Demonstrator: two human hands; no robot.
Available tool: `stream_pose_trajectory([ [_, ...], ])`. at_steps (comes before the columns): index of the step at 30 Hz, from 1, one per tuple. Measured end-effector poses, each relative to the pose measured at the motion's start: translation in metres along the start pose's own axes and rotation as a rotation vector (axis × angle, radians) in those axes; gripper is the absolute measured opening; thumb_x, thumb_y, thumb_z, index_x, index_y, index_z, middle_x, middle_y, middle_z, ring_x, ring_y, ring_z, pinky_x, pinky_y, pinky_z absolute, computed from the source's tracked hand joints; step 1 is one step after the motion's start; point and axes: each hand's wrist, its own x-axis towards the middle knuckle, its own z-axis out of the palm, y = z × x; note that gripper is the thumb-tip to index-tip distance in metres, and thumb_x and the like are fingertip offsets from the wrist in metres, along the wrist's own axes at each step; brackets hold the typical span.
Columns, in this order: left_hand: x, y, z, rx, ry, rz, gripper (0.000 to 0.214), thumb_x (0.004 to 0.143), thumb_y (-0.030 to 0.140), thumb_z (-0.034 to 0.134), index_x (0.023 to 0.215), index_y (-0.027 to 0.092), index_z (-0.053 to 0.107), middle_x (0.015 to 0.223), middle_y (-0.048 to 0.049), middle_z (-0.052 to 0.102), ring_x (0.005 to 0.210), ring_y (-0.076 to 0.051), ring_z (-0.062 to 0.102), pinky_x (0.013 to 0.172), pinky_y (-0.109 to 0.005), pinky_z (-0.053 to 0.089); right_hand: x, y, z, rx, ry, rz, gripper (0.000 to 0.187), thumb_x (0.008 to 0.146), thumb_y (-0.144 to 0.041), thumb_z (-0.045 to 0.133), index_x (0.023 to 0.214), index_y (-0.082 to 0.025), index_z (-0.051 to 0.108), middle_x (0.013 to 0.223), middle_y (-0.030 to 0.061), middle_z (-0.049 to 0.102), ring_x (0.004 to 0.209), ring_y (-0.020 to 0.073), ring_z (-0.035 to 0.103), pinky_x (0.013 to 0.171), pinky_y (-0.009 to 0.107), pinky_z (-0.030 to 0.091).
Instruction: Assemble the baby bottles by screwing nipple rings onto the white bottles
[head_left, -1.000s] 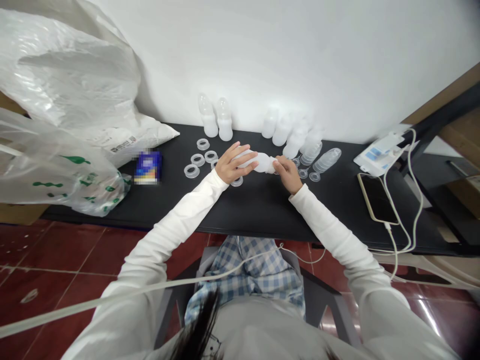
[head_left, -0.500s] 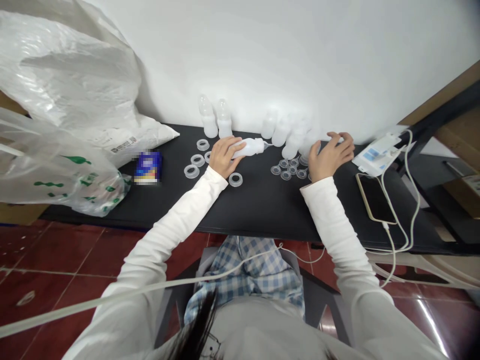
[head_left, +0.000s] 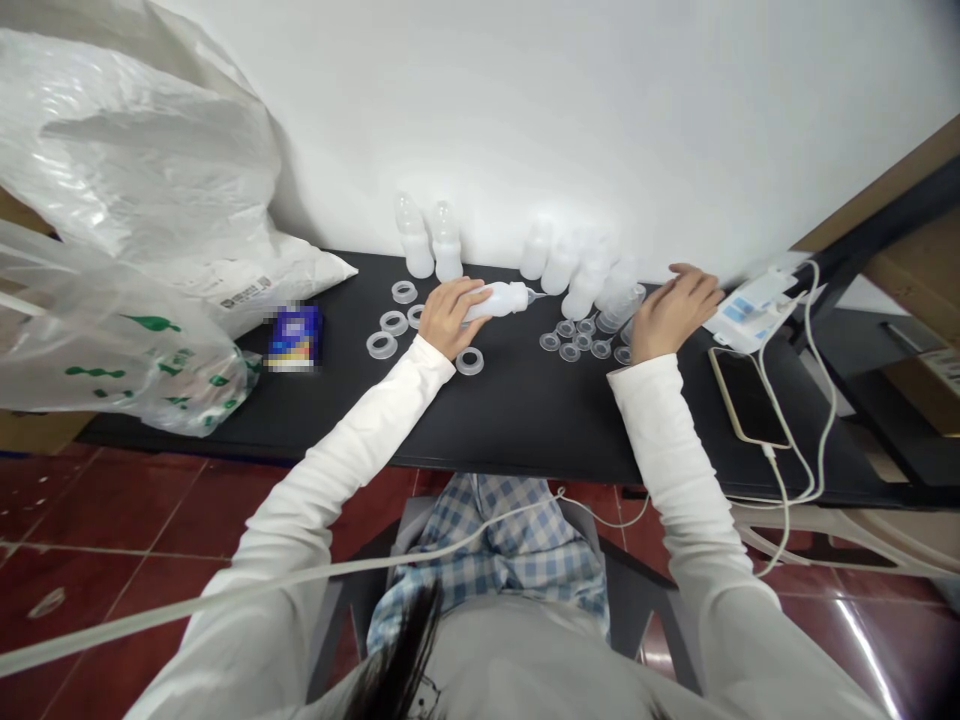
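Observation:
My left hand (head_left: pixel 452 315) is closed around a white plastic bottle (head_left: pixel 495 300) lying on its side, its narrow clear tip pointing right. Clear ring collars (head_left: pixel 470 361) lie around that hand, one just below it and several to its left. At the right, my right hand (head_left: pixel 673 312) is above the table, palm down with fingers stretched out, and nothing shows in it. Beside its thumb is a leaning stack of clear plastic parts (head_left: pixel 622 309). Small clear discs (head_left: pixel 570 352) lie flat left of that hand. Whatever is beneath its palm is hidden.
Several white bottles (head_left: pixel 561 268) stand by the wall, and two bottles with clear domed covers (head_left: pixel 447 245) stand further left. Plastic bags (head_left: pixel 172 250) and a blue packet (head_left: pixel 295 338) are at left. A phone (head_left: pixel 748 396) with cables and a white box (head_left: pixel 752 312) sit right.
My right hand has shifted slightly right, away from the bottles, uncovering more of the clear stack. My left hand keeps hold of the bottle in the same place.

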Motion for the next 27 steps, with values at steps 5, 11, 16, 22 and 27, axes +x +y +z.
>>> stream_pose_trajectory([
  [5,0.000,0.002,0.000,0.018,0.014,0.032,0.043,0.094,0.053,0.056,0.121,0.021,0.066,0.124,-0.0138,0.070,0.120,-0.029,0.063,0.104,-0.048,0.049,-0.010,-0.023,-0.012,0.357,0.089,-0.165,0.041,0.106,-0.042,0.025,0.111,-0.020,0.060,0.108,0.0131,0.061,0.105,0.0261,0.059,0.097,0.051,0.046],
  [11,0.000,0.004,-0.002,0.027,0.013,0.080,0.047,0.090,0.054,0.062,0.122,0.019,0.065,0.121,-0.0137,0.071,0.116,-0.028,0.066,0.100,-0.047,0.053,-0.040,-0.046,0.005,0.688,-0.078,-0.065,0.042,0.103,-0.053,0.036,0.099,-0.021,0.062,0.099,0.0084,0.061,0.096,0.0200,0.062,0.077,0.038,0.054],
  [16,0.001,0.010,-0.004,-0.034,-0.041,0.122,0.047,0.089,0.053,0.064,0.122,0.020,0.065,0.121,-0.0131,0.072,0.115,-0.028,0.067,0.099,-0.047,0.054,-0.057,-0.060,0.007,0.779,-0.092,-0.116,0.035,0.101,-0.051,0.044,0.092,-0.021,0.061,0.090,0.0051,0.058,0.089,0.0182,0.060,0.073,0.035,0.053],
  [22,0.000,0.018,-0.004,-0.167,-0.090,0.166,0.051,0.084,0.051,0.071,0.122,0.019,0.066,0.116,-0.0128,0.073,0.105,-0.026,0.070,0.092,-0.043,0.057,-0.071,-0.067,0.005,0.769,-0.133,-0.269,0.036,0.104,-0.049,0.038,0.089,-0.022,0.057,0.086,0.0053,0.059,0.084,0.0182,0.058,0.075,0.036,0.051],
  [27,0.001,0.025,-0.005,-0.340,-0.216,0.023,0.047,0.081,0.051,0.073,0.114,0.017,0.068,0.109,-0.0094,0.075,0.095,-0.022,0.072,0.087,-0.036,0.058,-0.076,-0.069,0.009,0.764,-0.101,-0.338,0.043,0.105,-0.051,0.027,0.085,-0.022,0.052,0.082,0.0044,0.057,0.079,0.0173,0.058,0.073,0.036,0.050],
])
